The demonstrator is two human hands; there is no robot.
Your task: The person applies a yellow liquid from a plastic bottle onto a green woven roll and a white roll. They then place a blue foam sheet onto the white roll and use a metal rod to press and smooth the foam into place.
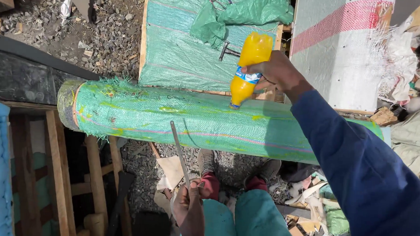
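My right hand (276, 73) grips a plastic bottle (250, 63) full of yellow liquid, turned upside down with its cap end touching a long roll (191, 119) wrapped in green woven sacking. Yellow smears mark the roll's top. My left hand (188, 211) sits low near my knees and holds a thin metal blade (179, 152) that points up toward the roll's lower edge.
A flat panel covered in green sacking (175, 51) lies behind the roll, with a hammer (227, 51) and scissors (216, 0) on it. A white sack with a red stripe (336, 48) is at right. Wooden frame pieces (59, 168) stand at left over gravel ground (106, 30).
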